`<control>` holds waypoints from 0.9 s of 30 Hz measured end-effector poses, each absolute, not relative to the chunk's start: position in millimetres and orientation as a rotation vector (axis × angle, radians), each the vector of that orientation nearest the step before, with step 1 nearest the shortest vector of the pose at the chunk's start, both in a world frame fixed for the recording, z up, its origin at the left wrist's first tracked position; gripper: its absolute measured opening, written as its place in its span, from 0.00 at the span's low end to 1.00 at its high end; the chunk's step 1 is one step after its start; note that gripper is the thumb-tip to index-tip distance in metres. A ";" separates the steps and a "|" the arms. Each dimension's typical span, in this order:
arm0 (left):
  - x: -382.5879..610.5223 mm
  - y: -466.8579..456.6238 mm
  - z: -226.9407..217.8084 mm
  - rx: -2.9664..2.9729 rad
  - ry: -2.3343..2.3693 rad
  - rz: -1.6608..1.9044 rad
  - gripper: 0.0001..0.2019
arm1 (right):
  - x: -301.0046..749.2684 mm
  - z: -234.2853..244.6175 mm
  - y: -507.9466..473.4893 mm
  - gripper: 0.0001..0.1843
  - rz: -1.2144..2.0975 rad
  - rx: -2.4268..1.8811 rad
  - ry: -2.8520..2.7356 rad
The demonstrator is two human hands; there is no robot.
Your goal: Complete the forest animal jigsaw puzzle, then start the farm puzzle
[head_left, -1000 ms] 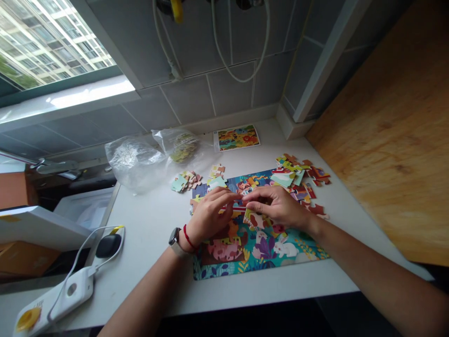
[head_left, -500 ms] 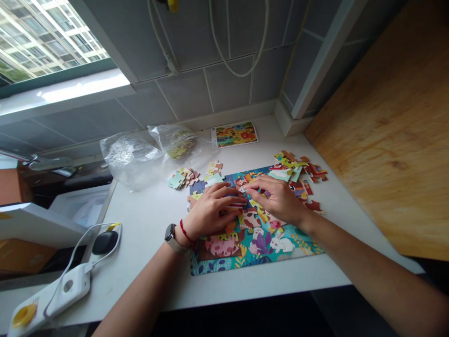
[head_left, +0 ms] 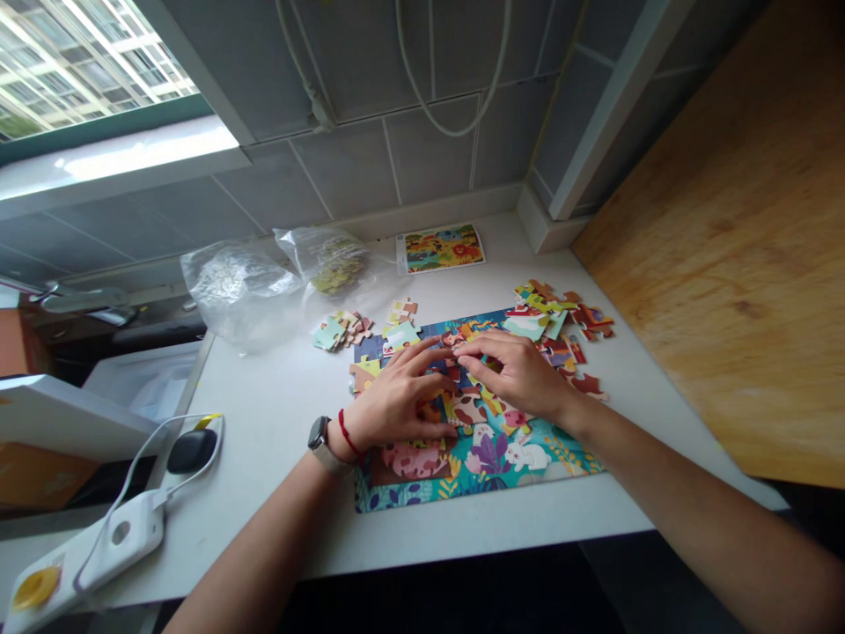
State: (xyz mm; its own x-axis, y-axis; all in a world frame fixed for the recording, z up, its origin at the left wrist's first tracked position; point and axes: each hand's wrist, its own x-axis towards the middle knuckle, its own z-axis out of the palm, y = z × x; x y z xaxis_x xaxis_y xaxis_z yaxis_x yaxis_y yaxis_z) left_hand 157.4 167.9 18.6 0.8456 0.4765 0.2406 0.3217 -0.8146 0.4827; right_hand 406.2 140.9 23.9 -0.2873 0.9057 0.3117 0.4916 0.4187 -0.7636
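Note:
A colourful jigsaw puzzle point(head_left: 492, 453) with farm animals lies partly assembled on the white counter. My left hand point(head_left: 406, 396) rests over its left half, fingers spread and fingertips on the pieces. Over the upper middle, my right hand point(head_left: 515, 370) has thumb and index finger pinched together, with a small puzzle piece mostly hidden at their tips. The fingertips of both hands nearly meet there. Loose puzzle pieces point(head_left: 587, 321) are heaped at the puzzle's upper right. A smaller pile of pieces point(head_left: 343, 329) lies off its upper left corner. Both hands hide the puzzle's middle.
Behind the puzzle lie a picture card point(head_left: 445, 249) and clear plastic bags point(head_left: 241, 286), one with more pieces inside. A white power strip point(head_left: 99, 546) with a cable and a black plug point(head_left: 191, 451) sits at left. A wooden panel point(head_left: 726, 264) bounds the right side.
My left fingers have spread wider, with the thumb moved lower on the puzzle. My right hand stays at nearly the same spot. The white bit seen between the fingertips is now mostly covered.

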 end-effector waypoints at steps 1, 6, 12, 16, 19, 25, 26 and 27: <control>156.9 168.4 19.0 2.593 0.588 0.521 0.24 | 406.2 23.1 141.3 0.09 0.703 -1.187 -1.939; 154.8 171.4 25.0 2.588 0.620 0.678 0.23 | 405.4 24.8 141.5 0.09 0.777 -1.191 -1.922; 158.8 171.7 27.2 2.507 0.750 0.973 0.20 | 402.9 28.2 138.2 0.20 1.197 -1.202 -1.615; 159.5 171.2 22.2 2.495 0.766 0.960 0.14 | 402.1 26.9 140.1 0.18 1.248 -1.162 -1.500; 160.9 170.1 20.9 2.492 0.620 0.883 0.13 | 404.8 27.4 144.1 0.14 1.157 -1.181 -1.425; 163.2 168.6 17.2 2.585 0.623 0.741 0.15 | 413.6 27.0 149.4 0.20 1.022 -1.279 -1.297; 162.8 168.7 15.8 2.599 0.654 0.713 0.15 | 414.0 26.3 149.5 0.21 1.028 -1.275 -1.286; 162.3 169.0 14.4 2.606 0.677 0.694 0.15 | 414.0 25.5 149.4 0.21 1.036 -1.262 -1.275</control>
